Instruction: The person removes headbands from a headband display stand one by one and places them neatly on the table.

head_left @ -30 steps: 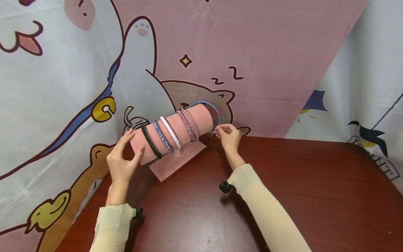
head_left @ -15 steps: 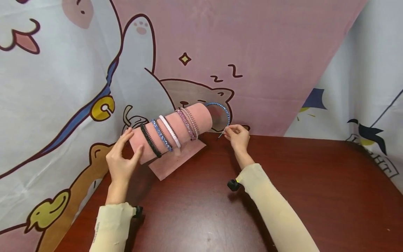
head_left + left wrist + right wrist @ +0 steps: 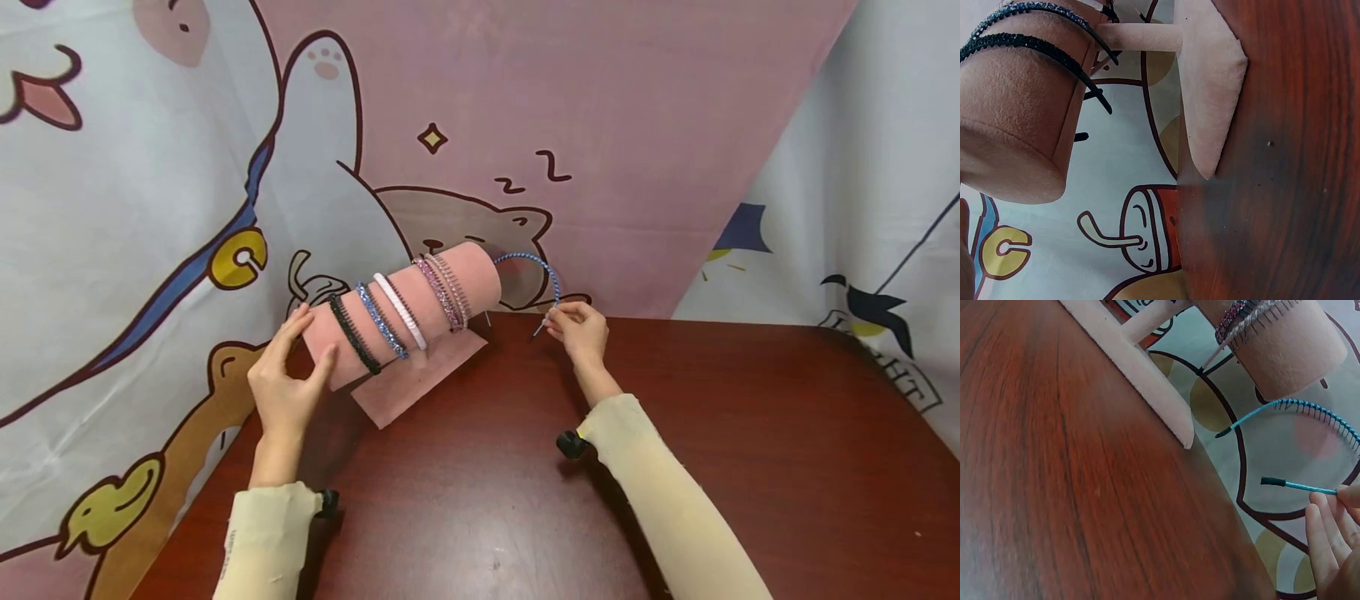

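Note:
A pink fabric headband stand lies across the table with its padded roll raised on a post over a flat base. My left hand holds the roll's left end between thumb and fingers. Near one tip, my right hand pinches a thin blue toothed headband. This headband arches just off the roll's right end; both its dark-capped tips show in the right wrist view. Around the roll sit a black headband, a blue glitter one, a white one and two pinkish ones.
The dark red wooden table extends forward and to the right. Behind it hangs a cartoon-printed cloth, close to the stand's far side. A white printed curtain borders the right side.
My right hand has moved right, drawing the blue headband from around the roll's right end out to beside it. The left hand keeps its hold on the stand.

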Available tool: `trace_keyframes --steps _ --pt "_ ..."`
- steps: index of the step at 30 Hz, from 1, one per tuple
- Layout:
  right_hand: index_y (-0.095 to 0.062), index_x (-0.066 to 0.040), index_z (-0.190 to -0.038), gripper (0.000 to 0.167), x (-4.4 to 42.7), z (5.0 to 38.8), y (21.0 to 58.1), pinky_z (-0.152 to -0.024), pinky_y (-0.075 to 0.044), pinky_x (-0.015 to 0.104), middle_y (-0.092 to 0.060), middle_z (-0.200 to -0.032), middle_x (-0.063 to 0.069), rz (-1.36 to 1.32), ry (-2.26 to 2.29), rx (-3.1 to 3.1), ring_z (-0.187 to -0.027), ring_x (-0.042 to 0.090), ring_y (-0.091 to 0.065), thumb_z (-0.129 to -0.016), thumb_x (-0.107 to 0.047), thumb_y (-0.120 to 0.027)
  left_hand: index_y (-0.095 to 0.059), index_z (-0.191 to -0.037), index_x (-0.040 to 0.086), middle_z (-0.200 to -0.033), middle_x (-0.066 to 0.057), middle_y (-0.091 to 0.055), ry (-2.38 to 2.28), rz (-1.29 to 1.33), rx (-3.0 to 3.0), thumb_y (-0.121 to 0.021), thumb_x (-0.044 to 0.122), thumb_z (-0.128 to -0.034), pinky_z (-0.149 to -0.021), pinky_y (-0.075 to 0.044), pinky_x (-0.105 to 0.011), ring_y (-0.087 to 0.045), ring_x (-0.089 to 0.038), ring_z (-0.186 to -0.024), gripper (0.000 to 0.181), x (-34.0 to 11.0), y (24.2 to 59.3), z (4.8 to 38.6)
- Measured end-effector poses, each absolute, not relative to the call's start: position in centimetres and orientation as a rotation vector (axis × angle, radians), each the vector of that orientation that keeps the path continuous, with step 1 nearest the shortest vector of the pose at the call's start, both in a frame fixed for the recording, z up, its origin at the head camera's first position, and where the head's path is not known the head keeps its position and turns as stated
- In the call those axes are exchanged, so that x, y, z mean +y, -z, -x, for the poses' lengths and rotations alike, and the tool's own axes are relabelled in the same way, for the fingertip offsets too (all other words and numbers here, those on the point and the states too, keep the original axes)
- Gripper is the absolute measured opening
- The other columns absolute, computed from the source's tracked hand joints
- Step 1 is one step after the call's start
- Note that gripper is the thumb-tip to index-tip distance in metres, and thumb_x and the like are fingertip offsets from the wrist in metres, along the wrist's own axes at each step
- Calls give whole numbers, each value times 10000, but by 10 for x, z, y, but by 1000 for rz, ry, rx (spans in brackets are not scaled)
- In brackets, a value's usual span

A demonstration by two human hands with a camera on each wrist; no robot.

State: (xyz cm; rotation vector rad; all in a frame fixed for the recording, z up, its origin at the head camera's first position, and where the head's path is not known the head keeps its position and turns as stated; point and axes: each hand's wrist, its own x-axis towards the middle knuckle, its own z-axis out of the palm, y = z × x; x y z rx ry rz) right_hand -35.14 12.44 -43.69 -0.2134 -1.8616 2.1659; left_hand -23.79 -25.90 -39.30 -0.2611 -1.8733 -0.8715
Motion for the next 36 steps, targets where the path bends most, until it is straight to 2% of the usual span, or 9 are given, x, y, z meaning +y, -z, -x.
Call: trace_keyframes --steps 8,19,27,32,36 --pt "-658 142 -1067 228 135 348 443 -672 -618 278 -719 -700 -54 227 -2177 -1898 -609 64 -714 -894 -2 -692 -710 -1236 99 -1295 -69 -694 880 268 -1861 -822 183 -783 -1091 -428 -174 -637 -179 -1248 474 -259 392 238" --pt "-654 139 -1106 254 146 346 452 -618 -600 220 -689 -632 -120 289 -2166 -1978 -581 28 -696 -900 -10 -681 -710 -1237 99 -1289 -93 -694 876 269 -1863 -820 179 -783 -1091 -425 -172 -637 -186 -1249 474 -259 392 238" --pt "-653 99 -1069 209 154 343 452 -669 -614 270 -693 -620 -97 343 -2177 -2032 -574 34 -699 -904 -25 -683 -708 -1240 101 -1291 -90 -694 871 268 -1867 -817 188 -787 -1086 -424 -162 -639 -194 -1246 475 -258 392 238" --pt "-636 145 -1115 258 159 343 455 -680 -615 275 -698 -628 -80 340 -2209 -2026 -583 43 -702 -912 -13 -664 -709 -1238 100 -1290 -88 -695 873 271 -1864 -820 184 -784 -1084 -426 -163 -639 -182 -1245 474 -258 392 238" --pt "-637 143 -1106 243 163 342 457 -672 -613 270 -702 -633 -68 346 -2222 -2031 -584 46 -704 -913 -3 -650 -710 -1236 102 -1291 -80 -695 874 268 -1863 -821 182 -782 -1085 -427 -165 -638 -175 -1245 475 -258 392 238"
